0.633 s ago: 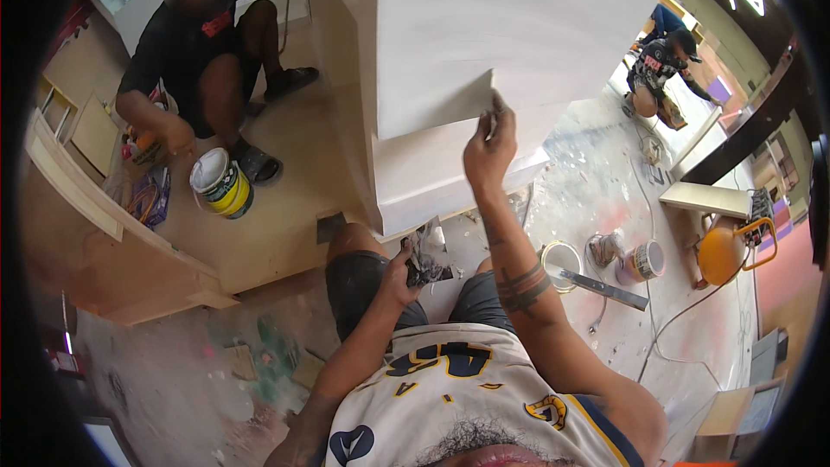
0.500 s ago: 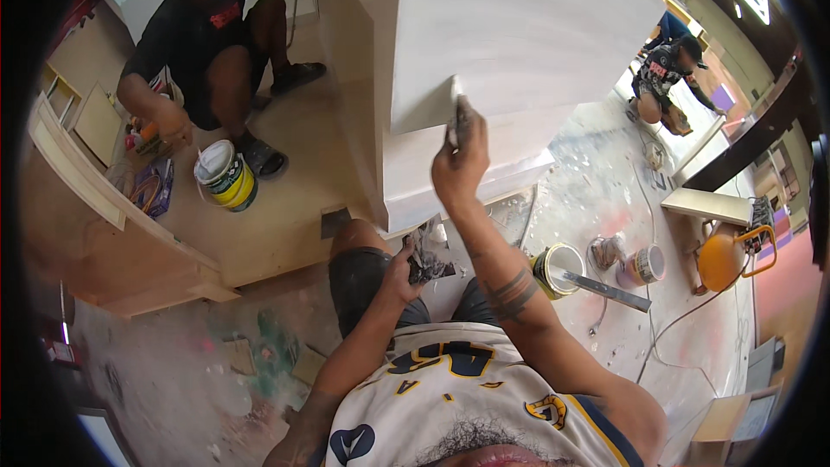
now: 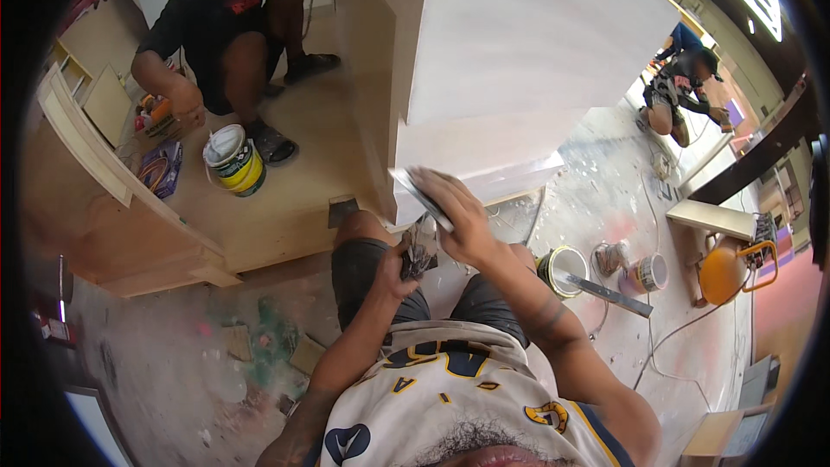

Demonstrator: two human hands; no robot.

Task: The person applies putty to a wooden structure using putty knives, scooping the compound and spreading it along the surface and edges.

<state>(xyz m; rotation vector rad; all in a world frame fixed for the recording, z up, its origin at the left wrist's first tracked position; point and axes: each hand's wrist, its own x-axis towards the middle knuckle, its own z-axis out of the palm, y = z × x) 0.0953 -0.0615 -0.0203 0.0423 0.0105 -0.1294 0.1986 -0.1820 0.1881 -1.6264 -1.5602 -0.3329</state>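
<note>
My right hand is closed around a wide, flat putty knife, its pale blade tilted and slightly blurred. It is above my lap, in front of the lower corner of a white-coated cabinet panel. Just below it, my left hand grips a dark, putty-smeared scraper. The two tools are close together; I cannot tell whether they touch. Pale smears show across the panel's face.
At left a co-worker squats beside a bucket of white paste on a wooden platform. Another person crouches far right. A bucket with a long metal strip across it, smaller tubs, cables and an orange machine stand right.
My right hand has come down from the panel with the putty knife, toward my left hand. The left hand stays near my lap. The view has shifted slightly.
</note>
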